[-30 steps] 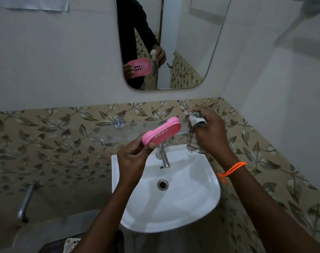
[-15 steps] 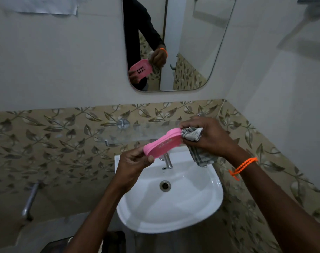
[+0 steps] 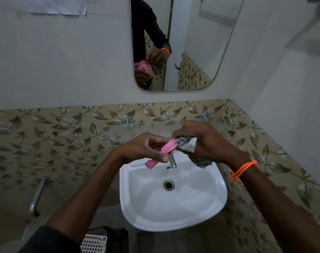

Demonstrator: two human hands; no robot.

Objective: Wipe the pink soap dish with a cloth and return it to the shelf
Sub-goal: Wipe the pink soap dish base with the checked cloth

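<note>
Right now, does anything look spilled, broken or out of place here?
Nothing stands out. The left hand holds the soap dish over the sink, the right hand presses the cloth against its far end, and nothing looks spilled or cracked.

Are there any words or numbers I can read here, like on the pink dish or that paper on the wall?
None can be read.
Pink soap dish: no writing shows.
Paper on the wall: looks blank, too dim to be sure.
Cloth: only a checked pattern.
</note>
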